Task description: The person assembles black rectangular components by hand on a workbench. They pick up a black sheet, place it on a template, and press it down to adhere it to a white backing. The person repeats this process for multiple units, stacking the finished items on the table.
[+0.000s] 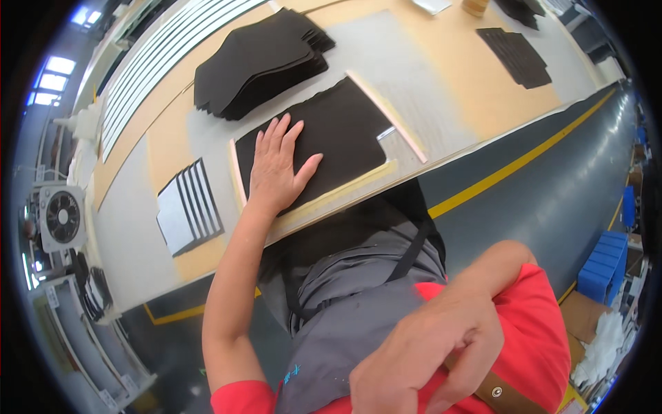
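My left hand (277,165) lies flat with fingers spread on the left part of a black sheet of material (338,138). The sheet rests near the table's front edge, between two narrow pale strips (389,117), with yellowish tape along its near side. A small white tag (386,133) shows at the sheet's right notch. Raised close in front of my chest, my right hand (431,345) has curled fingers; whatever is in them, if anything, is hidden. Beyond the black sheet sits a thick stack of cut black pieces (262,58).
Left of the sheet lies a fanned stack of white-and-black pieces (189,207). More black pieces (514,57) are at the table's far right. Long white strips (172,65) run along the back left. A fan (63,215) stands left; blue bins (601,265) are on the right floor.
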Motion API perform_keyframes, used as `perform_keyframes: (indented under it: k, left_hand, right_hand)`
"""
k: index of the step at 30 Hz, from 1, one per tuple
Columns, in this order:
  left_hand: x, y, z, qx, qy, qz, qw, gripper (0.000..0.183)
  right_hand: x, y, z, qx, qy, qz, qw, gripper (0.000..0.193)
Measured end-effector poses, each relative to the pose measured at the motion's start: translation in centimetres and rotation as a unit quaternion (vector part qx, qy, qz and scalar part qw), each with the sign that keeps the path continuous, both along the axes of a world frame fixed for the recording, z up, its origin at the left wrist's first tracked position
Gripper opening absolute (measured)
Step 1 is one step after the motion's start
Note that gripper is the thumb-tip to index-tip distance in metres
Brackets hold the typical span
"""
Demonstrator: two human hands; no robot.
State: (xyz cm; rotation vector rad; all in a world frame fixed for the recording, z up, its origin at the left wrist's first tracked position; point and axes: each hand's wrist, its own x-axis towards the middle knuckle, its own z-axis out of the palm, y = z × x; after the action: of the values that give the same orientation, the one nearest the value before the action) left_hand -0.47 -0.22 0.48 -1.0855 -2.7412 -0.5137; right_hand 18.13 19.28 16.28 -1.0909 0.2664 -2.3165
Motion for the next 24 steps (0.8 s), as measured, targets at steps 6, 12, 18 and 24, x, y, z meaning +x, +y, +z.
perform_keyframes:
  k: [6, 12, 18, 24]
  left_hand:
    - [0.0, 0.0, 0.1, 0.001, 0.004, 0.007, 1.000, 0.065]
    - [0.1, -0.1, 0.4, -0.002, -0.006, 0.013, 1.000, 0.067]
    - [1.8, -0.4, 1.6, 0.060, -0.057, -0.029, 0.996, 0.073]
    - [8.3, -0.8, 1.5, -0.026, -0.131, -0.129, 0.983, 0.089]
  right_hand:
    - [-2.2, 2.1, 1.0, 0.125, 0.004, 0.051, 0.991, 0.035]
    - [-4.2, 0.9, -1.1, 0.122, 0.042, 0.080, 0.988, 0.035]
    - [-11.8, 4.2, -4.2, 0.479, 0.337, -0.319, 0.746, 0.035]
    - [-16.1, 4.7, -12.7, 0.663, 0.538, -0.357, 0.379, 0.072]
